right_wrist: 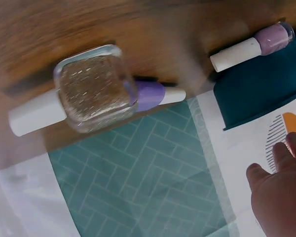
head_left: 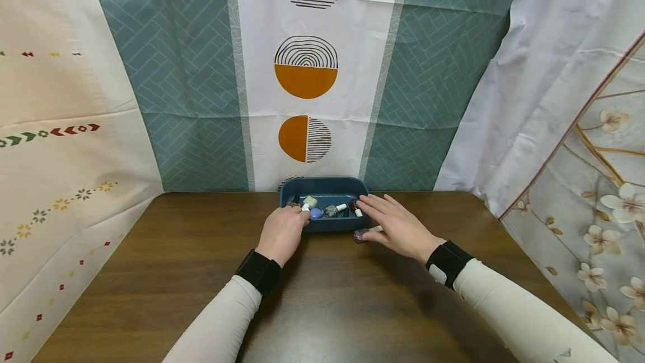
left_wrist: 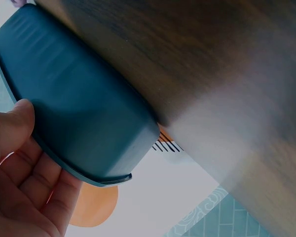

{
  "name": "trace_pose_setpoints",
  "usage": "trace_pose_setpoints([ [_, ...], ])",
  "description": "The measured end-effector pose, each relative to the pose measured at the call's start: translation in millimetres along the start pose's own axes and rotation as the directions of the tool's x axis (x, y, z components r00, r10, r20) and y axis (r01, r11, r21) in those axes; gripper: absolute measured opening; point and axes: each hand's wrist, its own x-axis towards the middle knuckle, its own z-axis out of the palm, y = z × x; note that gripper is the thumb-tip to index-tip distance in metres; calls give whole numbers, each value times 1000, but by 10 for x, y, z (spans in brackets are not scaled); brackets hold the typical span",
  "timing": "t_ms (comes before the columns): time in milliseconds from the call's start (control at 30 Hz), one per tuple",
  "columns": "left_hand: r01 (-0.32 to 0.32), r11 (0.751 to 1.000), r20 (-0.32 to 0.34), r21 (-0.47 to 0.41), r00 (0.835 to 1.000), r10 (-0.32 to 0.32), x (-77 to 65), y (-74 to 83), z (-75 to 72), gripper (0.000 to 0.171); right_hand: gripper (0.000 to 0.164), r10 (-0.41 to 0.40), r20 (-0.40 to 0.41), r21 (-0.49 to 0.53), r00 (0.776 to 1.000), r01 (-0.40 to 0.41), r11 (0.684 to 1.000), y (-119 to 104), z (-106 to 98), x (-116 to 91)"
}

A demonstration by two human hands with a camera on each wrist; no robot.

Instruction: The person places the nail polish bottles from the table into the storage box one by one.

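A dark teal plastic bin (head_left: 330,225) stands at the back of the table, with several nail polish bottles inside, among them a blue one (head_left: 316,213) and a clear glittery one (head_left: 331,211). My left hand (head_left: 285,228) grips the bin's front left rim, its thumb (left_wrist: 20,118) on the outer wall. The right hand (head_left: 395,226) reaches over the bin's right end, fingers fairly straight. Below it on the table lies a pinkish nail polish (right_wrist: 275,38) with a white cap. A glitter nail polish (right_wrist: 93,89) and a purple one (right_wrist: 149,96) lie under the right wrist.
The brown wooden table (head_left: 347,307) ends at a hanging cloth (head_left: 428,150) just behind the bin. Pale fabric hangs on the left (head_left: 75,184) and floral cloth (head_left: 594,240) on the right. Both wrists wear black bands (head_left: 259,273).
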Motion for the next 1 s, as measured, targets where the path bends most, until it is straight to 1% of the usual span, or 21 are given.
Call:
trace_pose_setpoints([
  [167, 6, 1000, 6, -2, 1000, -6, 4, 1, -9, 7, 83, -30, -16, -37, 999, 29, 999, 2, -5, -99],
  [433, 5, 1000, 5, -1, 1000, -5, 2, 5, -20, 7, 86, 9, -5, -47, 1000, -9, 999, -49, 6, -261],
  [567, 7, 1000, 7, 3, 1000, -7, 11, 3, -14, 8, 79, 9, -17, -54, 1000, -10, 999, -54, 43, -332],
  [733, 10, 1000, 10, -2, 1000, -10, 19, 3, -9, 8, 68, -11, -38, -55, 999, 9, 998, -43, 93, -385],
  [1000, 22, 1000, 36, -2, 999, -22, 14, 13, -10, 9, 63, 26, -20, -46, 999, -27, 999, -31, 135, -402],
])
